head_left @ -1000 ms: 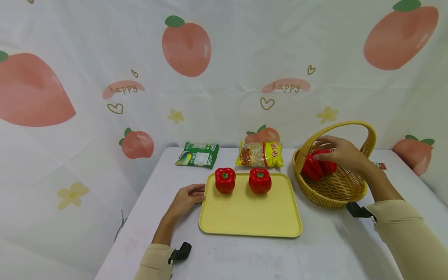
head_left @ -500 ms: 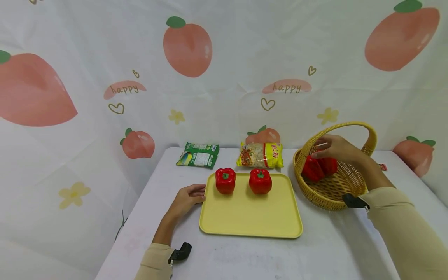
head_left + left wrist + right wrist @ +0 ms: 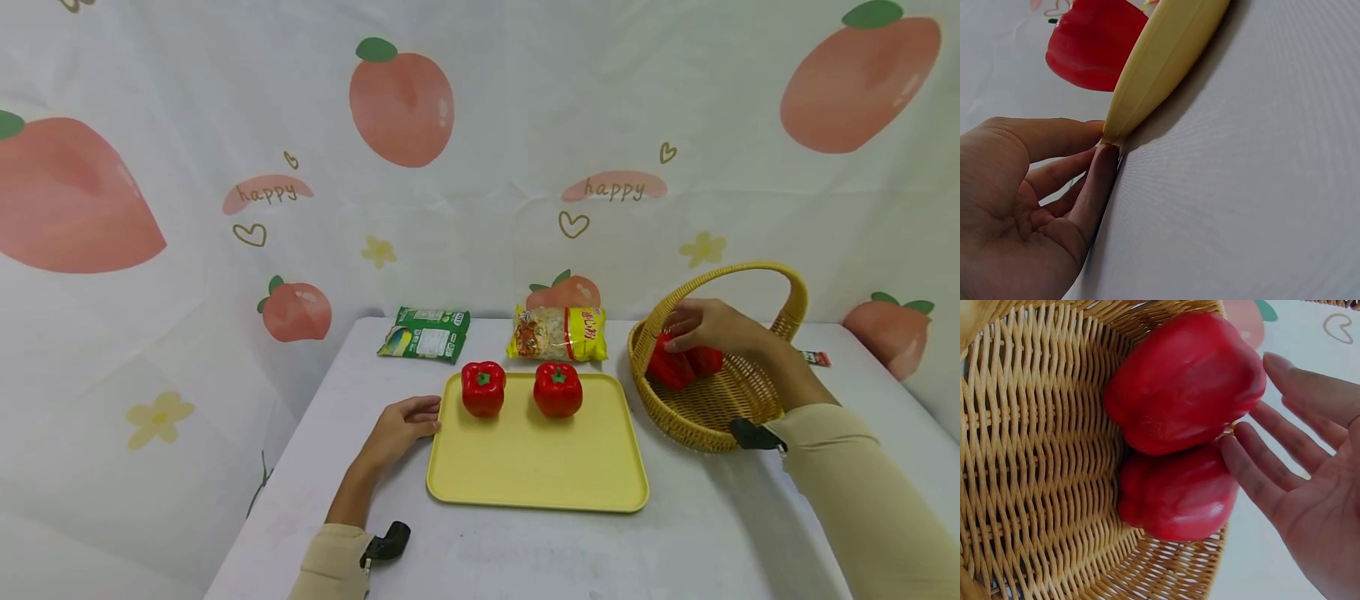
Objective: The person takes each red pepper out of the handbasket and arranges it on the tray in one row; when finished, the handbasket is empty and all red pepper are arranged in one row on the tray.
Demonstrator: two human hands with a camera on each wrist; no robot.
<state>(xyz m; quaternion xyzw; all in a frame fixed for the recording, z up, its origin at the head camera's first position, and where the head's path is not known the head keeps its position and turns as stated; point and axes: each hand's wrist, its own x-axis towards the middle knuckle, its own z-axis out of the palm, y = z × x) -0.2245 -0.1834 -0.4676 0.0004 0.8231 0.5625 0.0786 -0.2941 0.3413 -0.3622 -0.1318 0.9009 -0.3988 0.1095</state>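
A yellow tray [image 3: 537, 467] holds two red bell peppers, one at left [image 3: 483, 398] and one at right [image 3: 558, 400]. My left hand [image 3: 403, 427] lies beside it, fingertips touching its left rim; in the left wrist view the thumb and finger meet the tray edge [image 3: 1160, 59]. My right hand [image 3: 708, 325] reaches under the handle of a wicker basket [image 3: 723, 408]. Two more bell peppers lie inside, side by side. In the right wrist view, spread, fairly straight fingers stand around the end of the upper pepper [image 3: 1188, 387], thumb tip close to the lower pepper [image 3: 1179, 494].
Behind the tray lie a green snack bag [image 3: 424, 333] and a yellow-and-clear food bag [image 3: 558, 333]. A small packet [image 3: 816, 358] lies right of the basket. A patterned cloth [image 3: 480, 233] hangs at the table's back edge. The basket handle arches over the right hand.
My right hand first shifts slightly left and up over the basket, then lowers so its fingers come around a bell pepper. The left hand and tray stay in place.
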